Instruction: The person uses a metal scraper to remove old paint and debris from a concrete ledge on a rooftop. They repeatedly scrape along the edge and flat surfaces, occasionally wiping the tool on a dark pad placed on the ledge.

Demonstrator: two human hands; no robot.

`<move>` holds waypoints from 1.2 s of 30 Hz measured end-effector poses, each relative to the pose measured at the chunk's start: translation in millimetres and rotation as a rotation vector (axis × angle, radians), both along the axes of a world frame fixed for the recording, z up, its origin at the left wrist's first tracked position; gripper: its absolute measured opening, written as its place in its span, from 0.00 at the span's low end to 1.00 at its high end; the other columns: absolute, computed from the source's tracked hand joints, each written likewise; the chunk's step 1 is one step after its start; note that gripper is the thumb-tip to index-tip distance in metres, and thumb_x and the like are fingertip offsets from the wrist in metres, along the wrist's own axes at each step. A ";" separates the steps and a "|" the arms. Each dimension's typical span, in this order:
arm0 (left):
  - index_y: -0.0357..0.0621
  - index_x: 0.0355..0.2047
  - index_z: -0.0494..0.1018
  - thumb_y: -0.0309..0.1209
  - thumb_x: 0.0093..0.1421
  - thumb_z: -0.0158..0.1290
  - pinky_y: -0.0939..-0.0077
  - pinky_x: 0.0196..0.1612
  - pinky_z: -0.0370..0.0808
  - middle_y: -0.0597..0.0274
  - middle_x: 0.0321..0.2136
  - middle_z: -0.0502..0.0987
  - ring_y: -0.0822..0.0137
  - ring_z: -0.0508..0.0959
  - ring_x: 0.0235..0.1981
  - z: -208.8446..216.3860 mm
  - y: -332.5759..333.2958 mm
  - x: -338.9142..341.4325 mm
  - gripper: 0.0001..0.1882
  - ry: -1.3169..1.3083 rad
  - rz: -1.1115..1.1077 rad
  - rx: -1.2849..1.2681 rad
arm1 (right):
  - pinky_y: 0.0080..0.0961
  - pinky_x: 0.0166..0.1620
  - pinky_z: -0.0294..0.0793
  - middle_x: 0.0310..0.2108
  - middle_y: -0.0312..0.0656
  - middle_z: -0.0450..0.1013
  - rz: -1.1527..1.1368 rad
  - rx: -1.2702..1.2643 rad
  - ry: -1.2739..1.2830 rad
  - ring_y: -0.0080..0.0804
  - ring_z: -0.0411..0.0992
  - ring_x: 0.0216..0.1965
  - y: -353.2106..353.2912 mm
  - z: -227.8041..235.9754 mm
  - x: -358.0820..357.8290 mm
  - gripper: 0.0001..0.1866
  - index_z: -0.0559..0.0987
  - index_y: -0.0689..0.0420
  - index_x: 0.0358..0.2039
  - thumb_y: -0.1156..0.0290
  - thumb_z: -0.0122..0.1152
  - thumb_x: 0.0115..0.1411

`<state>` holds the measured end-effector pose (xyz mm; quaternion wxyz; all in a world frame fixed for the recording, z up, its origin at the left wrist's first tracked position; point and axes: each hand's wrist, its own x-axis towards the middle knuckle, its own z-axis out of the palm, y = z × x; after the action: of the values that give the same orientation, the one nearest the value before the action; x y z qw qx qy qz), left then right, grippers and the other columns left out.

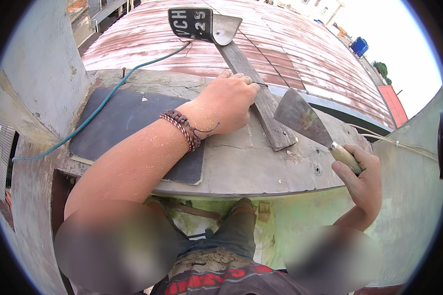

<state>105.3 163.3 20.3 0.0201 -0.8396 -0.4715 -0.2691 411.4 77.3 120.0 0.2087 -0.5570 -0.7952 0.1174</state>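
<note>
My left hand is closed at the left edge of a weathered wooden plank, its fingers curled against the wood and its thumb hidden. A short, thin dark piece sticks out by the fingertips; I cannot make out what it is. At the plank's far end sits a curved black metal plate with pale raised marks. My right hand grips the wooden handle of a wide putty knife. Its stained blade points up and left, just right of the plank's near end. Pale specks cover my left forearm.
The plank lies on a cracked concrete ledge. A dark flat sheet lies under my left forearm, and a teal cable crosses it. Beyond the ledge spreads a rusty corrugated roof. Pale cables run along the right wall.
</note>
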 end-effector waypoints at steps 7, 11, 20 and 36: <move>0.33 0.40 0.75 0.27 0.60 0.51 0.59 0.59 0.68 0.45 0.43 0.77 0.50 0.75 0.52 -6.5 3.7 1.7 0.10 0.054 -0.039 -0.016 | 0.12 0.24 0.61 0.27 0.32 0.72 -0.105 0.085 0.417 0.13 0.65 0.22 26.6 -34.6 2.1 0.21 0.76 0.63 0.51 0.62 0.65 0.63; 0.33 0.39 0.75 0.27 0.56 0.52 0.60 0.60 0.67 0.45 0.43 0.78 0.52 0.75 0.52 -0.3 1.2 -0.7 0.12 0.096 -0.037 -0.075 | 0.16 0.28 0.66 0.28 0.34 0.72 -0.104 0.058 0.391 0.16 0.68 0.26 48.0 -84.3 2.7 0.20 0.75 0.64 0.53 0.63 0.61 0.67; 0.34 0.39 0.75 0.28 0.51 0.54 0.58 0.59 0.67 0.45 0.42 0.78 0.52 0.75 0.53 -4.4 0.9 5.4 0.15 0.103 -0.033 -0.021 | 0.29 0.50 0.69 0.42 0.45 0.76 -0.146 0.221 0.312 0.31 0.71 0.45 43.3 -116.4 7.3 0.20 0.76 0.68 0.52 0.65 0.60 0.67; 0.31 0.42 0.73 0.24 0.51 0.51 0.59 0.61 0.66 0.42 0.49 0.75 0.51 0.72 0.57 -8.5 -0.6 8.8 0.17 0.045 -0.140 -0.016 | 0.26 0.38 0.73 0.30 0.45 0.78 -0.114 0.398 0.249 0.26 0.72 0.30 34.1 -109.2 -19.4 0.17 0.76 0.67 0.49 0.70 0.62 0.64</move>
<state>114.1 162.7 11.9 0.0051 -0.8765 -0.4130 -0.2472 392.1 111.4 10.8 0.4171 -0.5302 -0.7381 0.0139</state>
